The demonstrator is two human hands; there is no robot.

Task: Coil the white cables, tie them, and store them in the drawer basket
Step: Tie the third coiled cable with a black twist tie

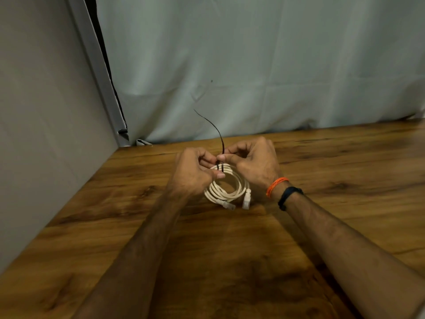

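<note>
Nearest: two plug ends (246,199) hanging loose off the near edge of the white cable coil (226,187), resting on or just above the wooden table (230,261); contact not resolvable. Risk here: free plugs snagging or dragging a loop out of the bundle if lifted carelessly. Next: left hand (195,173) curled round the far-left part of the coil, thumb pressed against the strands; right hand (253,164) pinching the black tie (222,155) just above the point where it wraps the coil. Tie already round the strands at the far side, long tail standing up and curving away toward the backdrop. Judged step: cinching, not yet finished. Likely faults: loosened left grip letting loops spring apart before the tie locks; a strand left outside the wrap; overtightening kinking the cable; tail slipping from the pinch and the wrap going slack. Farther: bare tabletop, then grey cloth backdrop (253,77) and grey side panel (46,111). Drawer basket not in view; storage stage therefore unverifiable from here.
</note>
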